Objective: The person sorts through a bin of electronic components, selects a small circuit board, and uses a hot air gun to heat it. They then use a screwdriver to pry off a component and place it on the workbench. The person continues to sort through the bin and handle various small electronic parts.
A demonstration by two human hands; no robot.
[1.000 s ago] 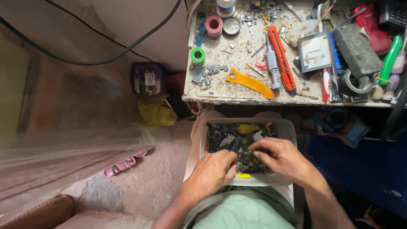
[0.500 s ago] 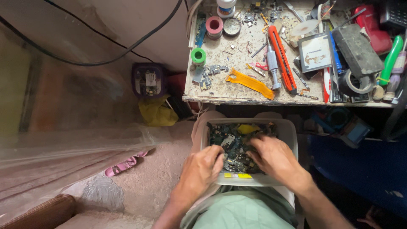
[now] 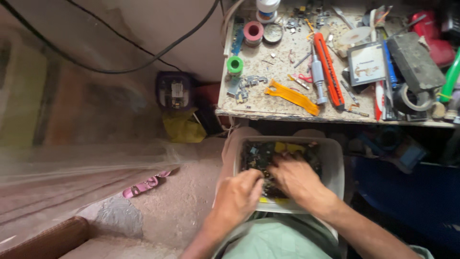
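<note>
A white plastic tub (image 3: 333,163) rests on my lap, filled with several small dark electronic parts and a yellow piece (image 3: 287,147). My left hand (image 3: 238,195) is at the tub's near left edge, fingers curled down into the parts. My right hand (image 3: 295,178) lies in the middle of the tub, fingers spread and dug into the pile. Whether either hand pinches a particular piece is hidden by the fingers.
A cluttered workbench (image 3: 268,108) stands just beyond the tub, carrying an orange flex strip (image 3: 293,97), a red-handled tool (image 3: 329,71), a green tape roll (image 3: 235,64), a pink tape roll (image 3: 253,31). A yellow bag (image 3: 183,128) and pink strap (image 3: 143,186) lie on the dirt floor to the left.
Both hands have pushed further forward into the tub, the right hand moving from the near right side toward the centre of the pile.
</note>
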